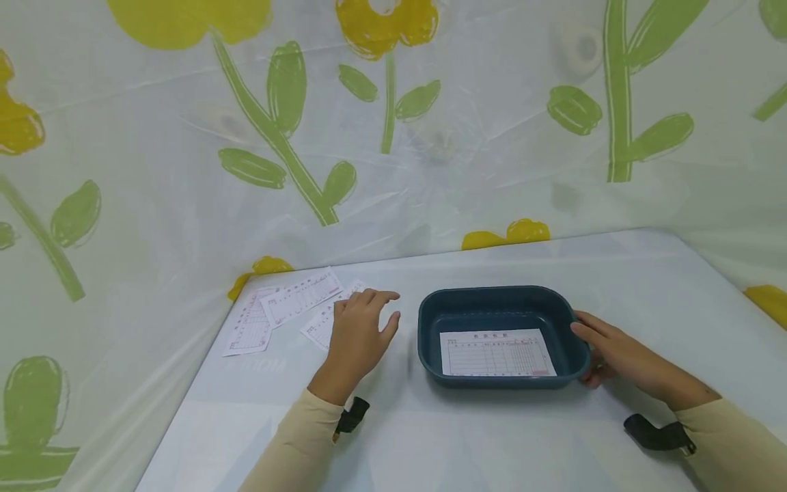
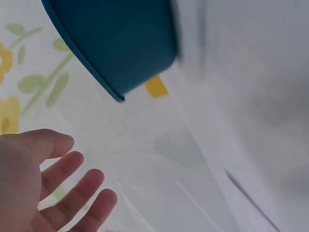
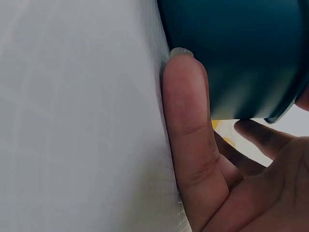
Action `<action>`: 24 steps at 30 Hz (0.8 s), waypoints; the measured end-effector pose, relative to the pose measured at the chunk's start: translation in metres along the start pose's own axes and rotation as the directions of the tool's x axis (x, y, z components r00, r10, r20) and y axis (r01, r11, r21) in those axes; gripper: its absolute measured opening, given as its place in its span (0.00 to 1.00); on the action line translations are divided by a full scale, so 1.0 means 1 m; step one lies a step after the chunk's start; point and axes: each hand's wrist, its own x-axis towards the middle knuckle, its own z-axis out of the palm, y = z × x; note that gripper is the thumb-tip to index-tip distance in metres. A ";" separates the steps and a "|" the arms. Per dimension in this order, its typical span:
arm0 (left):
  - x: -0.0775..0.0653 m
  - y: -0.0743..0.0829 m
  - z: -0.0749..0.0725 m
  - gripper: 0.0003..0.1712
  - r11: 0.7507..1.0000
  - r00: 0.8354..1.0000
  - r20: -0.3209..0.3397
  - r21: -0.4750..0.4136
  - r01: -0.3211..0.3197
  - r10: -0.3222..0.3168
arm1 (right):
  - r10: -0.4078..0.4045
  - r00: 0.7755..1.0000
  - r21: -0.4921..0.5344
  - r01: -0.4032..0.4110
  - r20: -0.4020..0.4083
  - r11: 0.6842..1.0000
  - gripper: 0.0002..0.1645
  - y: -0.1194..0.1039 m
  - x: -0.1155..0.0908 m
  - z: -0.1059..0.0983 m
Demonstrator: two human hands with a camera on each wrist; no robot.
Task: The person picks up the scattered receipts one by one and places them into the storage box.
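Observation:
A dark teal plastic basin (image 1: 503, 383) sits on the table, with a printed paper form (image 1: 496, 354) lying flat inside it. My right hand (image 1: 633, 362) grips the basin's right end, thumb at the rim and the other fingers against the outer wall. In the right wrist view, one finger (image 3: 186, 106) lies low along the tabletop beside the basin wall (image 3: 236, 58). To the left of the basin, my left hand (image 1: 358, 338) is raised with relaxed, spread fingers and holds nothing. The left wrist view has this hand (image 2: 58, 186) apart from the basin (image 2: 116, 43).
At the table's far left lie several loose printed forms (image 1: 302, 297), partly overlapping; the left hand hides part of one. A white curtain (image 1: 393, 191) with yellow flowers and green stems hangs behind the white table (image 1: 393, 437). A black strap piece (image 1: 352, 415) sticks out at the left wrist.

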 end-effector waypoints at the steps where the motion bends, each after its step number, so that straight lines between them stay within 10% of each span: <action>1: 0.000 -0.004 0.000 0.16 1.000 1.000 0.005 -0.011 0.014 -0.014 | 0.006 1.000 0.005 -0.006 -0.002 1.000 0.49 0.000 0.000 0.000; 12: 0.002 -0.052 0.005 0.18 0.975 0.976 0.079 -0.081 0.208 -0.201 | 0.009 1.000 0.019 -0.009 0.000 1.000 0.50 0.003 0.000 0.003; 24: 0.000 -0.089 0.010 0.23 0.875 0.890 0.228 -0.202 0.440 -0.395 | 0.018 1.000 -0.029 -0.018 0.001 0.999 0.50 0.001 -0.001 0.000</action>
